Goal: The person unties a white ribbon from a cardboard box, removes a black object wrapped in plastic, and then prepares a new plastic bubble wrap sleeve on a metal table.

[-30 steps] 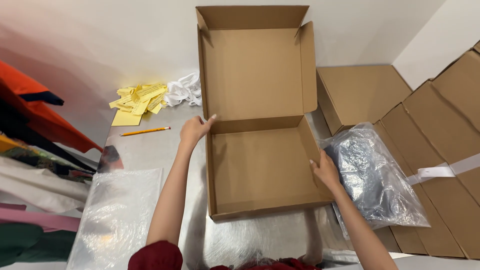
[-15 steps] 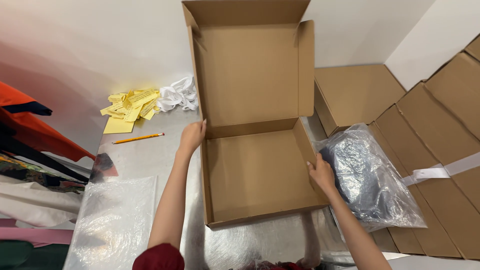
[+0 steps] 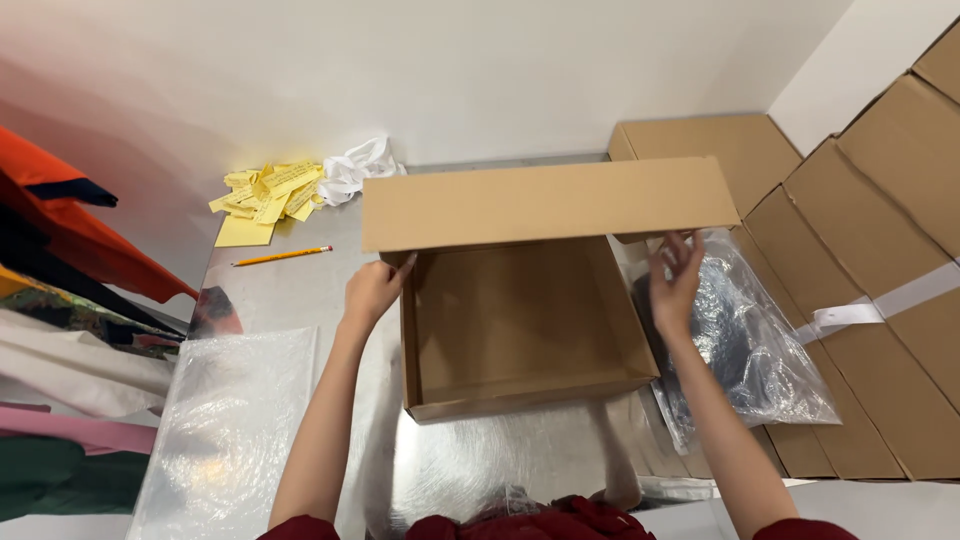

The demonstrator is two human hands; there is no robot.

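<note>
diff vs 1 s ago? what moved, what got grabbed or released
The box lid swung from upright down toward the person, now half shut over the base. The right hand rose from the right wall to the lid's edge; the left hand stays at the left rear corner. Pencil, yellow slips and bagged garment lie unmoved.

Box (image 3: 520,320): plain brown cardboard. Tabletop (image 3: 290,290): silvery grey metal. Paper slips (image 3: 265,192): yellow. Pencil (image 3: 282,256): orange-yellow. Bag (image 3: 745,345): clear plastic over dark grey contents. Sleeves (image 3: 560,522): dark red. Wall (image 3: 450,70): white.
</note>
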